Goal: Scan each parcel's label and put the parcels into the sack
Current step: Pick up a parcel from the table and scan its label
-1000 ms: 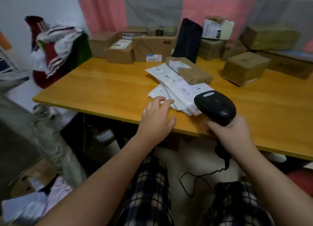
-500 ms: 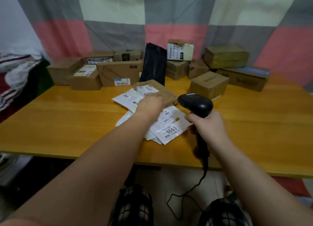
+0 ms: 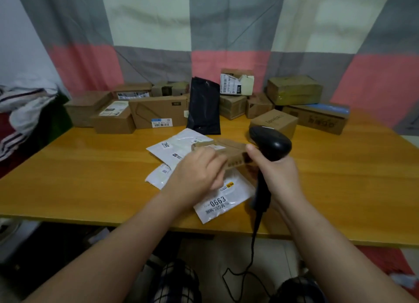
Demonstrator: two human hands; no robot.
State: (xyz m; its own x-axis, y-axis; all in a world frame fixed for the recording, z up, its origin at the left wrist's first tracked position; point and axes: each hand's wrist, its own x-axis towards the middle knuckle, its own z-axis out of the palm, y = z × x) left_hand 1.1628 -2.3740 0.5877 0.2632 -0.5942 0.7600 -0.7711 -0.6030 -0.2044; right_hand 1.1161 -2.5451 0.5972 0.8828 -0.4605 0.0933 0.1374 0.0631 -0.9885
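the left hand (image 3: 199, 171) is reaching forward over the tabletop (image 3: 90, 178), palm down, its grip curling round the near left end of a flat cardboard parcel (image 3: 230, 154). the parcel is stretching rightward from that grip, brown, matte and oblong, with a pale label on top, and is ending just beside the thumb of the right hand (image 3: 280, 178). under both grips thin, glossy white mailers (image 3: 179, 147) are lying fanned; the nearest is showing 0663 in bold print. the right hand's grip is wrapping tight round the handle of a black scanner (image 3: 272, 144), whose smooth rounded head is sitting just above that grip, cable hanging below. beyond both grips a shiny black pouch (image 3: 204, 105) is standing among cardboard boxes (image 3: 158, 112).
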